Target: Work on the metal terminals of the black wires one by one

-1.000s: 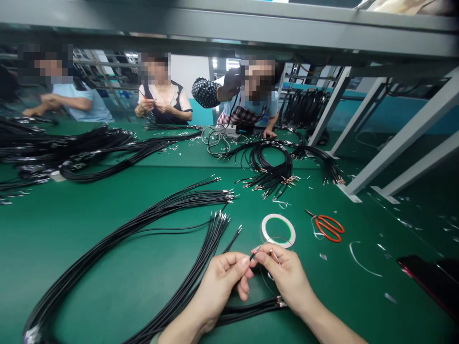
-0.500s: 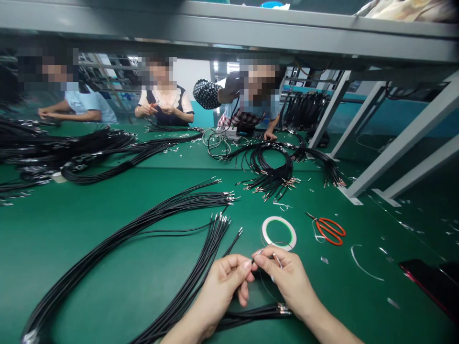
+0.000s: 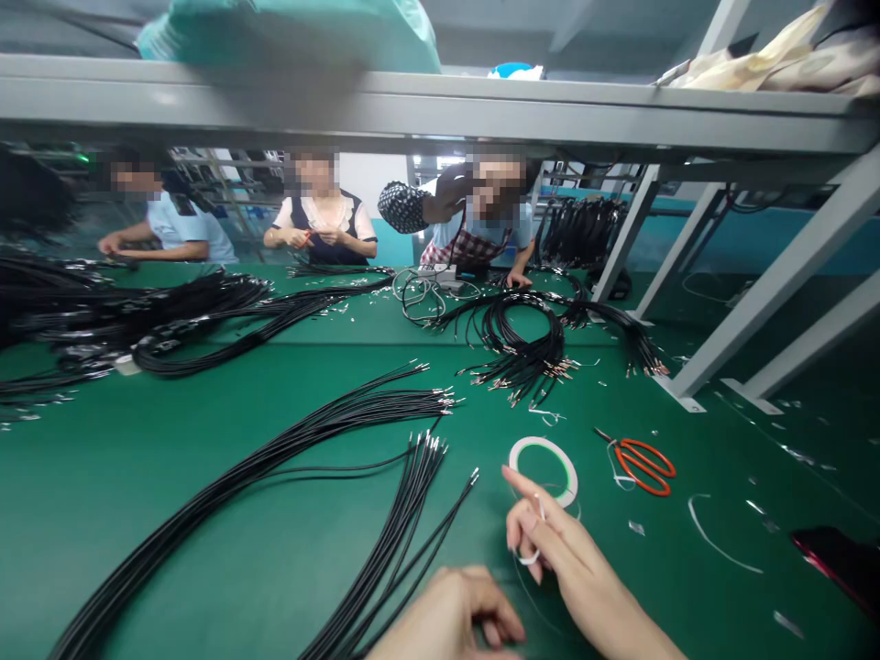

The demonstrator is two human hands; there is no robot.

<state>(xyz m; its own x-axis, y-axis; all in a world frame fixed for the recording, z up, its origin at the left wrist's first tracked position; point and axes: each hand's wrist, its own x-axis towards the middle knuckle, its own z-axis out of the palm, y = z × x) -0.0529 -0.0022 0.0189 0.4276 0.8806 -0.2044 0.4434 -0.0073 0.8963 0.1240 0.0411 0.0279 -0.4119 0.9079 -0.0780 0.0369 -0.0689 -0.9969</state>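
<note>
Below the tape roll [image 3: 543, 441], right hand [image 3: 556, 545] pinching a white strip [image 3: 530, 557] looped upright, left hand [image 3: 450, 619] half-closed

A cable-assembly workshop — green workbench [image 3: 124, 477], bundled crimped wires [image 3: 330, 420].

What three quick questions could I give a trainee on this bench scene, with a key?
1. True or false: the orange-handled scissors lie to the right of the white tape roll.

2. What is looped at the fingers of the right hand?
A) a thin pale strand
B) the scissors
C) a black cable

3. Fill in the gap: the fanned bundle of black cables with metal ends lies to the ___ of the tape roll.

Key: 1 true; 2 A; 3 left.
</note>
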